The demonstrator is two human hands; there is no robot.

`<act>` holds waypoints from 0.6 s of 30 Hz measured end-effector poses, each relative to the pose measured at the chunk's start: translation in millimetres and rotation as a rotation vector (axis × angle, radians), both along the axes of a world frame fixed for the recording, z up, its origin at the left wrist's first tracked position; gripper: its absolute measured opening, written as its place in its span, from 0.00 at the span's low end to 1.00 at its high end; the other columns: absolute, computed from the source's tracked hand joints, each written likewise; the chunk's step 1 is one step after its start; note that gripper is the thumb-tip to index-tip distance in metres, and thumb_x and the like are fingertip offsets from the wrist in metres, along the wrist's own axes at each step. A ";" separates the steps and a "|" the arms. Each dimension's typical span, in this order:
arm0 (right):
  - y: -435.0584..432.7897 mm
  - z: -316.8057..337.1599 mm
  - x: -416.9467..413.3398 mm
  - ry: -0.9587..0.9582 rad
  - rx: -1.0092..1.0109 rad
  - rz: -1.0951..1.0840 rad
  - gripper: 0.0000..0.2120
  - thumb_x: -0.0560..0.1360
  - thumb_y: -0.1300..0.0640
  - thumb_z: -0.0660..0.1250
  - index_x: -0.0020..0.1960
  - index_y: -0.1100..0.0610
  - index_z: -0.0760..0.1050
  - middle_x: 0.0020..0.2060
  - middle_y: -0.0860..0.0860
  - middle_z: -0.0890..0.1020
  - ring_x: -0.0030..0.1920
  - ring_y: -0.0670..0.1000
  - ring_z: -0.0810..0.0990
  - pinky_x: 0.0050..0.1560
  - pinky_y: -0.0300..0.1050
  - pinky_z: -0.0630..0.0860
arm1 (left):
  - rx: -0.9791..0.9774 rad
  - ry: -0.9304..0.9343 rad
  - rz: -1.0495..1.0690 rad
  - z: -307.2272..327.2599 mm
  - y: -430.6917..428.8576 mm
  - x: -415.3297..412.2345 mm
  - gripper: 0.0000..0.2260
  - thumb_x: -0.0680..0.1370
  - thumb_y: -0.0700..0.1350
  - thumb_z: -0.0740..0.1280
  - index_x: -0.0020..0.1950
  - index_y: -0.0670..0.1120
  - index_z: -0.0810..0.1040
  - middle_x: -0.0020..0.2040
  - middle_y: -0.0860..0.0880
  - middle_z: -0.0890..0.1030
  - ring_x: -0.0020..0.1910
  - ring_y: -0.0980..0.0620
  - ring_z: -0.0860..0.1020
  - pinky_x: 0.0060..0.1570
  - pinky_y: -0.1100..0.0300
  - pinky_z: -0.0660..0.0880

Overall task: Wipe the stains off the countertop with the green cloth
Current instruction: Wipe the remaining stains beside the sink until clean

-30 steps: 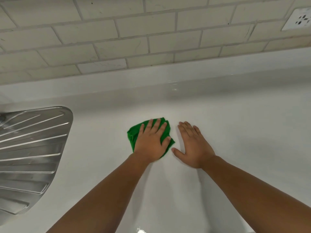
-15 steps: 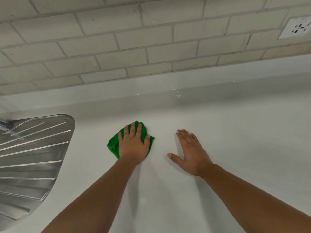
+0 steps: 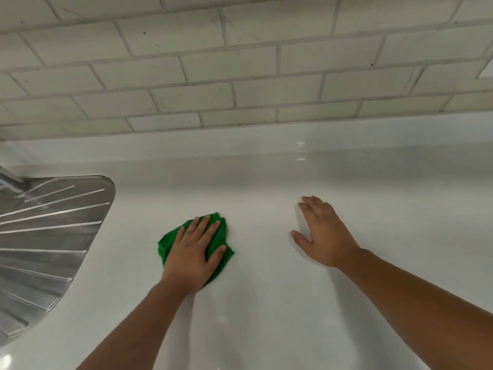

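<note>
Kitchen, I'd note: steel sink drainboard (image 3: pixel 50 236) at my 9 o'clock, subway-tile backsplash (image 3: pixel 240 76) at 12, white countertop (image 3: pixel 266 316) under me.

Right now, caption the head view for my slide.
Left hand presses a crumpled green cloth onto the glossy white countertop; open right hand rests alongside.
</note>
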State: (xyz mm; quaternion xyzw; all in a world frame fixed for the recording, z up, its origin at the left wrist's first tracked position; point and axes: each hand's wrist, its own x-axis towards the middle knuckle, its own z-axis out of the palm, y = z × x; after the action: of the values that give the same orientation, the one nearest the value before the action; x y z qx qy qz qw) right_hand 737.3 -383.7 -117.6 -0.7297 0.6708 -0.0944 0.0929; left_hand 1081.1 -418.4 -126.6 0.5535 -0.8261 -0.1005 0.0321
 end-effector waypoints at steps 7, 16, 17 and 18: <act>-19.5 -6.0 -33.5 0.077 0.015 -0.071 0.41 0.76 0.34 0.40 0.79 0.59 0.57 0.80 0.56 0.57 0.80 0.55 0.50 0.79 0.56 0.48 | 0.022 -0.097 0.488 -3.0 -100.7 4.1 0.36 0.79 0.68 0.43 0.83 0.51 0.50 0.83 0.47 0.51 0.81 0.43 0.49 0.78 0.41 0.46; -28.6 -14.6 -40.0 0.097 0.043 -0.071 0.43 0.76 0.32 0.39 0.80 0.59 0.54 0.81 0.55 0.53 0.81 0.55 0.46 0.79 0.57 0.45 | -0.013 -0.088 0.081 -1.1 -93.8 -181.9 0.34 0.80 0.67 0.44 0.83 0.52 0.51 0.83 0.47 0.52 0.81 0.43 0.49 0.78 0.42 0.44; -28.0 -13.4 -40.3 0.094 0.046 -0.069 0.43 0.76 0.31 0.38 0.80 0.59 0.54 0.81 0.55 0.52 0.81 0.55 0.46 0.79 0.56 0.44 | -0.020 -0.089 0.014 0.0 -84.0 -193.3 0.34 0.80 0.66 0.45 0.83 0.52 0.52 0.83 0.48 0.52 0.81 0.43 0.49 0.78 0.42 0.44; -27.3 -12.5 -40.3 0.090 0.051 -0.065 0.44 0.75 0.30 0.36 0.80 0.59 0.54 0.81 0.55 0.52 0.81 0.54 0.45 0.79 0.56 0.44 | -0.025 -0.090 -0.049 0.2 -74.6 -199.4 0.33 0.80 0.66 0.45 0.83 0.52 0.52 0.83 0.48 0.52 0.81 0.44 0.49 0.78 0.42 0.44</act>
State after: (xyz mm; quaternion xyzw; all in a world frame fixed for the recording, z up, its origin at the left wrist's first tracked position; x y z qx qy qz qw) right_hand 697.0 -411.0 -130.1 -0.7083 0.7000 -0.0473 0.0783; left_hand 881.8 -493.1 -126.4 0.5367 -0.8412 -0.0659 -0.0007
